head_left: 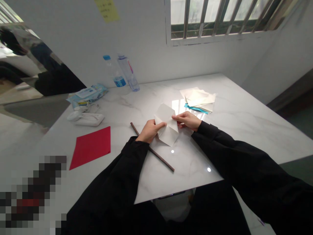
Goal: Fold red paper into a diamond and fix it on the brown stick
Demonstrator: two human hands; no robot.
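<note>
A folded sheet of white paper [168, 135] is held up over the marble-patterned table, with creases and a pointed lower edge showing. My left hand [149, 131] grips its left side, thumb pressed on the front. On the right, my right hand [188, 120] pinches the paper's edge between thumb and fingers. Under my left wrist a thin dark brown stick [161, 159] lies slantwise on the table. A red square of paper [91, 148] rests flat to the left of my left forearm.
Behind my right hand is a pile of cream paper sheets [199, 98] with a blue sheet [195, 108] beneath. Two plastic bottles, one blue-capped [118, 80] and one clear [129, 73], stand by the wall. A wipes pack [88, 93] and a white device [89, 119] lie at the left.
</note>
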